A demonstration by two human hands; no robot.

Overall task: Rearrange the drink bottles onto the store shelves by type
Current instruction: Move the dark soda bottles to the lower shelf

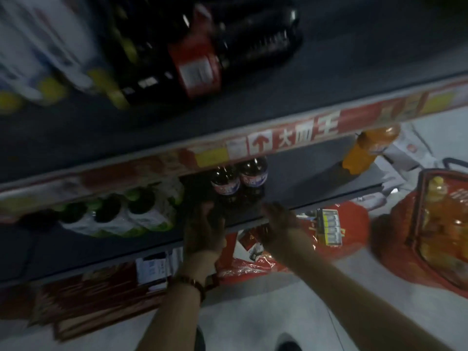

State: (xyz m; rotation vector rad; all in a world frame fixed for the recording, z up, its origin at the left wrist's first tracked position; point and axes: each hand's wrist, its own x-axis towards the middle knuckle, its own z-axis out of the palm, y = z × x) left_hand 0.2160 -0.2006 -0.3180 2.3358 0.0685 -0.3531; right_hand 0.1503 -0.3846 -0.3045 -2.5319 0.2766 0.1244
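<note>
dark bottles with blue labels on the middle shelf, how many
2 dark bottles: one beyond the left hand, the other beside it, nearer the right hand; more may hide behind.

Dark cola bottles (238, 183) (blue-white labels); orange bottle (367, 150); red basket (430, 236); red-yellow shelf strip (253, 143).

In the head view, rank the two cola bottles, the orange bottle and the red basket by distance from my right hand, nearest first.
1. Cola bottles, just behind the right hand, same shelf.
2. Orange bottle, at the shelf's right end.
3. Red basket, far right on the floor.
</note>
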